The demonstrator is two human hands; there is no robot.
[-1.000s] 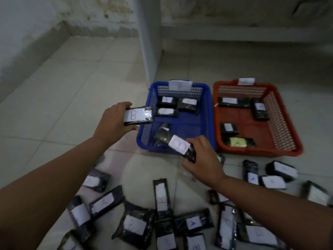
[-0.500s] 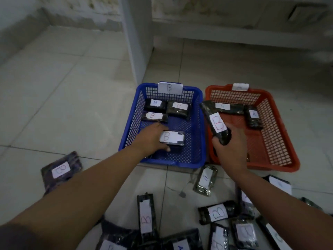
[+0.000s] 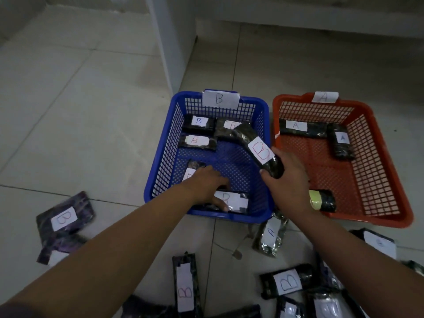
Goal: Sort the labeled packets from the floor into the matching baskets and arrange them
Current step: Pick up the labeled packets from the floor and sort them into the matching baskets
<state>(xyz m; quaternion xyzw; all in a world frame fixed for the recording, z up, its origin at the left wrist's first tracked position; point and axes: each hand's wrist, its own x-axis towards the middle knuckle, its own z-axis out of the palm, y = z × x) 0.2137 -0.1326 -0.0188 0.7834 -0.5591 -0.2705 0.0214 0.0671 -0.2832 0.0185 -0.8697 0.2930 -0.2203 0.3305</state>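
Status: sorting partly done. The blue basket (image 3: pixel 160 157), tagged B on its far rim, holds three B packets along the far wall, one partly hidden under the left hand by the left wall, and one at the near wall. The red basket (image 3: pixel 387 180), tagged A, holds two A packets at the far end and one dark roll with a yellowish end at the near left corner; its letter cannot be read.

Left to do, judged from the floor: a good many packets lie near the baskets, among them a B at far left (image 3: pixel 65 218), a B at bottom centre (image 3: pixel 185 288), a B at lower right (image 3: pixel 288 281) and one just in front of the blue basket (image 3: pixel 270 235) whose mark is unclear. More sit at the bottom edge, unread.

Left hand (image 3: pixel 206 182): arm reaches into the blue basket, palm down, thumb pressing the near B packet (image 3: pixel 231 200). Grasp not confirmed; the fingers hide their own curl.

Right hand (image 3: pixel 286 180): raised over the gap between the two baskets, grip clenched round the lower end of a long B packet (image 3: pixel 259 150), which slants up and left over the blue basket's right side.
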